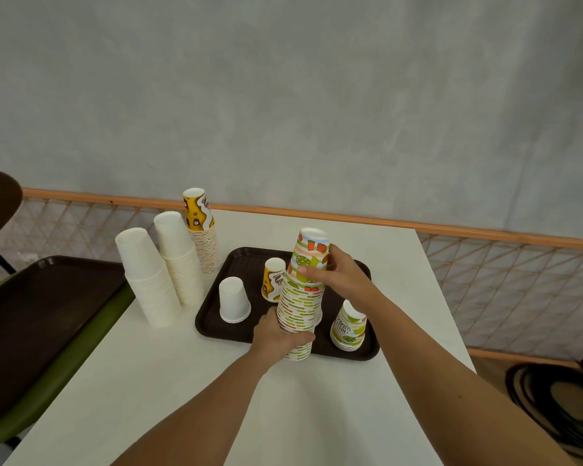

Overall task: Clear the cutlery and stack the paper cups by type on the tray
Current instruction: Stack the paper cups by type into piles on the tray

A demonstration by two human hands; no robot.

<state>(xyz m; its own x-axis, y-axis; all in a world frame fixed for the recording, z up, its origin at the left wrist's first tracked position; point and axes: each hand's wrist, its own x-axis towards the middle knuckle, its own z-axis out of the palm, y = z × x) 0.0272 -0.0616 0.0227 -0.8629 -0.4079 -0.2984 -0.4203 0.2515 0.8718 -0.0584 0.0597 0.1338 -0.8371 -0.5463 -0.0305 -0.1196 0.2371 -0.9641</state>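
A tall upside-down stack of fruit-print cups [302, 297] is held over the brown tray [246, 260]. My left hand [278, 334] grips its lower part, and my right hand [339, 275] grips the top cups. On the tray stand a single white cup [233, 300], a yellow patterned cup [272, 280] and a short stack of fruit-print cups [348, 326], all upside down. No cutlery is in view.
Left of the tray on the white table [169, 381] stand two tall white cup stacks [150, 280] [180, 258] and a yellow patterned stack [202, 230]. A second dark tray [37, 317] lies on a green chair at left. Black cables [552, 398] coil on the floor at right.
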